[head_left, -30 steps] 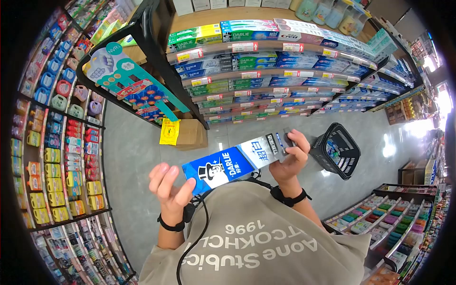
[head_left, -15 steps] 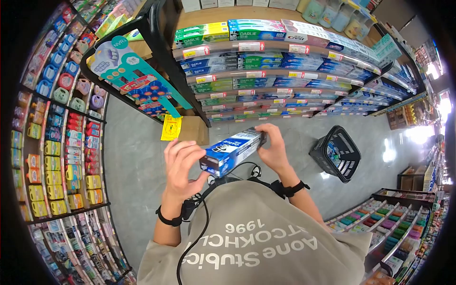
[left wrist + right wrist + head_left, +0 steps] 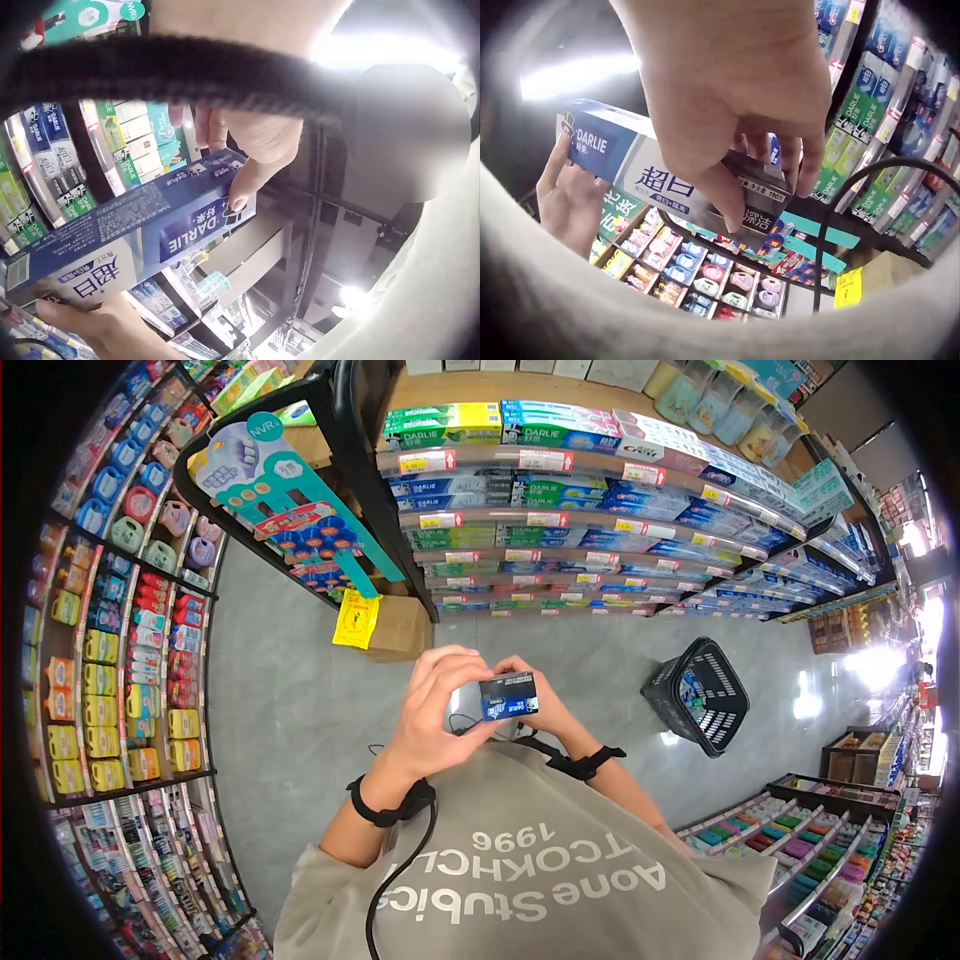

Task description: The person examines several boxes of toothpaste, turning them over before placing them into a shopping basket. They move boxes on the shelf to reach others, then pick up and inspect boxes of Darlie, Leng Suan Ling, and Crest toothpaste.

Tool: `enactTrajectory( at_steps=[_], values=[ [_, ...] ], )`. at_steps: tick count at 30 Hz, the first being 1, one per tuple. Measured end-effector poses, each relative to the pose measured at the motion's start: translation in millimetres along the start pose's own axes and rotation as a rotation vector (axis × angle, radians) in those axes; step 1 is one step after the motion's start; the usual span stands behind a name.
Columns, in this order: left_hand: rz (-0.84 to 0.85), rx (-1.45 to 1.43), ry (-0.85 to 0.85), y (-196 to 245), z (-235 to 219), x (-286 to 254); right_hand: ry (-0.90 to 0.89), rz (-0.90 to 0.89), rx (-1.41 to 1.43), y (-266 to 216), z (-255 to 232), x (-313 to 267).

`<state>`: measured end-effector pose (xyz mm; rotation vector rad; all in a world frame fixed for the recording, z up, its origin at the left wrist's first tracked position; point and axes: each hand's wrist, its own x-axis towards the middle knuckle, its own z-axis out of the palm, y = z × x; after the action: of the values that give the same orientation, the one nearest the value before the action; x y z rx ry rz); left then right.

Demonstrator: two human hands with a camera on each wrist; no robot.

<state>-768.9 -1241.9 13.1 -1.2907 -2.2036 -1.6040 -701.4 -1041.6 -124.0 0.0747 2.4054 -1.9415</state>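
A blue, white and black DARLIE toothpaste box (image 3: 510,697) is held up in front of the chest, with a narrow end towards the head camera. My left hand (image 3: 430,705) grips the blue end, its thumb (image 3: 247,184) lying along the printed face in the left wrist view. At the black end, my right hand (image 3: 735,97) holds the box from above, thumb on the front and fingers round the far side. In the head view the right hand (image 3: 535,695) is partly hidden behind the box.
A shelf (image 3: 580,465) of toothpaste boxes stands ahead. A black shopping basket (image 3: 700,695) with some goods sits on the floor to the right. A cardboard box (image 3: 400,630) with a yellow bag (image 3: 355,618) is at the shelf's foot. Bottle shelves (image 3: 120,660) line the left.
The toothpaste box has been turned from its broad front face to a narrow end facing the head camera. Both hands have come closer together in that view and still hold it.
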Motion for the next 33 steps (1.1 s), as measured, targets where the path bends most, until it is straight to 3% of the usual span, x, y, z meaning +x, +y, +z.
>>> enactTrajectory(
  at_steps=[11,18,33],
  values=[
    [0.068,-0.109,-0.052,-8,-5,-5,0.140,0.008,-0.038,4,-6,-1],
    [0.073,-0.088,-0.069,3,-6,-4,0.074,0.020,0.070,-8,-2,-3],
    [0.005,-0.084,-0.031,-1,-12,-7,0.024,0.088,-0.007,-11,9,-6]
  ],
)
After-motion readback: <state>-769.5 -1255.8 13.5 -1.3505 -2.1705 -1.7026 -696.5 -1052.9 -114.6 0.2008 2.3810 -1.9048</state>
